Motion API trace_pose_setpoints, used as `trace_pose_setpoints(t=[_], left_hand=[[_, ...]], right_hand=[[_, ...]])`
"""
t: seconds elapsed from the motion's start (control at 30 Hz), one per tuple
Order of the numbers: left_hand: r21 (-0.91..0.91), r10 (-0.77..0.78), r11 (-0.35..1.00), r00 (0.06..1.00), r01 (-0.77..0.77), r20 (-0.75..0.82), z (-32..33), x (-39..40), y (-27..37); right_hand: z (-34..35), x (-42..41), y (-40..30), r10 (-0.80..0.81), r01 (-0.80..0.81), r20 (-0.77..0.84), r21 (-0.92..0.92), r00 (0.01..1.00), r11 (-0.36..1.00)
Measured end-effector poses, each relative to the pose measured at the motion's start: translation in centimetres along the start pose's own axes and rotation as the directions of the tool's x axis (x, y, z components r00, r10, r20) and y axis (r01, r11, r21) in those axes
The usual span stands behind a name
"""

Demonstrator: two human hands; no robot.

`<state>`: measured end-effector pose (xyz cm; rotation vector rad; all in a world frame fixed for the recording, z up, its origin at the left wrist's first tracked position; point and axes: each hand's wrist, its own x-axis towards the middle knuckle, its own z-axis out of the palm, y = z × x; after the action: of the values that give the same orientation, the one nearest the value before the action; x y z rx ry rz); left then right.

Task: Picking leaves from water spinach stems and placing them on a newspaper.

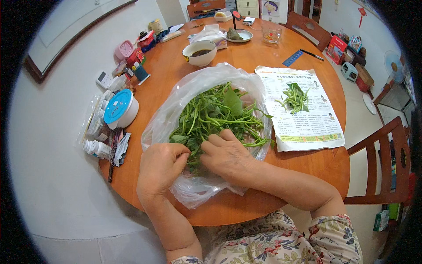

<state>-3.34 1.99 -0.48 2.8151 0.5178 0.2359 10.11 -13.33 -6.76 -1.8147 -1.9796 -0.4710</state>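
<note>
A heap of leafy green vegetable stems [211, 115] lies in a spread clear plastic bag [165, 109] on the round wooden table. My left hand [165, 165] is at the heap's near left edge, thumb and forefinger pinched together; what is between them is too small to tell. My right hand [227, 158] reaches into the near side of the heap with curled fingers, and its fingertips are partly hidden, so its hold cannot be made out. Right of the bag, a small pile of picked stems and leaves [296, 99] rests on a printed newspaper sheet [310, 132].
Beyond the bag stand a bowl of dark liquid [199, 54], a tissue pack [214, 36], a plate [245, 35] and a glass container [271, 34]. A blue ruler [292, 58] and pen [312, 54] lie farther right. A blue-lidded tub [122, 109] and bottles line the left edge.
</note>
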Motion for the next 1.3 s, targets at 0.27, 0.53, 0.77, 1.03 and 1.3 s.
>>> trace_pose_setpoints(t=[0.27,0.53,0.77,1.03,1.3], left_hand=[[-0.069,0.030,0.997,1.000,-0.029,0.002,-0.1,0.0,-0.7],[-0.102,0.006,0.995,0.999,-0.010,-0.039,0.1,-0.1,-0.7],[-0.067,0.005,0.998,1.000,-0.006,-0.023,-0.2,-0.2,-0.6],[-0.114,-0.021,0.993,0.999,0.016,-0.038,-0.1,-0.2,-0.8],[-0.117,0.023,0.993,0.999,-0.026,-0.023,-0.1,-0.3,-1.1]], right_hand=[[0.3,0.0,0.3,0.004,-0.002,-0.032,0.066,0.999,0.998],[1.1,-0.1,-0.4,0.026,-0.026,-0.012,0.006,1.000,1.000],[0.4,0.0,-0.3,0.008,-0.010,0.048,0.058,0.999,0.998],[0.8,0.1,0.0,0.034,-0.035,0.012,0.081,0.999,0.996],[-0.2,0.0,1.7,0.104,-0.117,0.058,0.320,0.993,0.940]])
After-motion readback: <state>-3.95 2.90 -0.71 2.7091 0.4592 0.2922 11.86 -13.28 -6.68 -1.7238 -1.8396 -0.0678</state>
